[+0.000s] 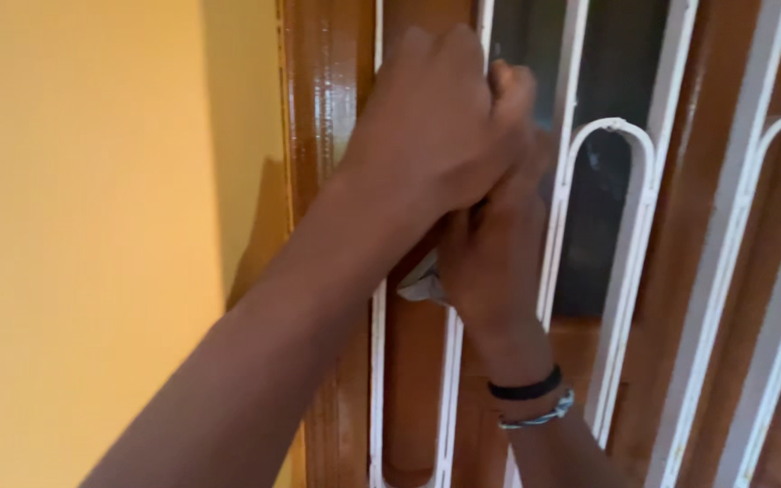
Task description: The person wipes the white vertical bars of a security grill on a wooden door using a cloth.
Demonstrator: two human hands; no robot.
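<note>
My left hand (436, 117) is closed in a fist high on a window grille of white metal bars (630, 271). It lies over the fingers of my right hand, and what it grips is hidden. My right hand (492, 258) reaches up from below, with a black band and a silver bracelet (535, 405) on its wrist. A crumpled grey-white cloth (420, 287) pokes out beneath the two hands, pressed against the bars by my right hand. Behind the bars is dark glass (603, 81).
A glossy brown wooden frame (323, 81) runs upright just left of the hands. A plain yellow wall (83, 226) fills the left side. More white looped bars and brown wood slats (752, 271) stand on the right.
</note>
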